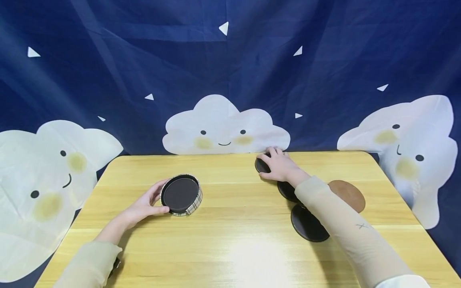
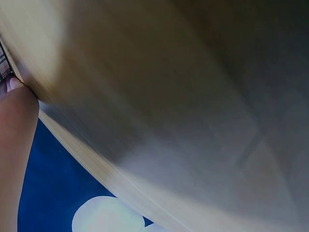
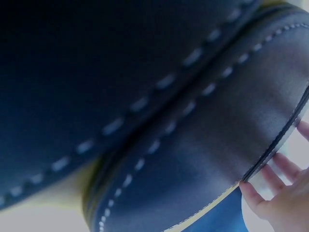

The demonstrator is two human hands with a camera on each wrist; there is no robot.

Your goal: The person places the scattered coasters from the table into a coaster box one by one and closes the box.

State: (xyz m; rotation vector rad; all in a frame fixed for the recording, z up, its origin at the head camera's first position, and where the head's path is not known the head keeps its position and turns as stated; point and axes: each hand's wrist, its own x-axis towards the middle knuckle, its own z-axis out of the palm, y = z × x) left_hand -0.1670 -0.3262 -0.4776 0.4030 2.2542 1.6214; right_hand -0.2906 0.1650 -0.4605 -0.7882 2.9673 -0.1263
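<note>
My left hand holds a round coaster holder by its left side, thumb at the front and fingers behind. The holder has a checked outer wall and a dark inside; a sliver of its checked wall shows in the left wrist view. At the table's back edge, my right hand grips a black round coaster, its thumb and fingers spread across it. Two more black coasters, a middle one and a nearer one, lie partly under the right forearm. White stitching lines the coasters in the right wrist view.
A brown round coaster lies to the right of the forearm, partly covered by it. The wooden table ends against a dark blue cloth printed with white clouds. A small dark object shows beside the left sleeve.
</note>
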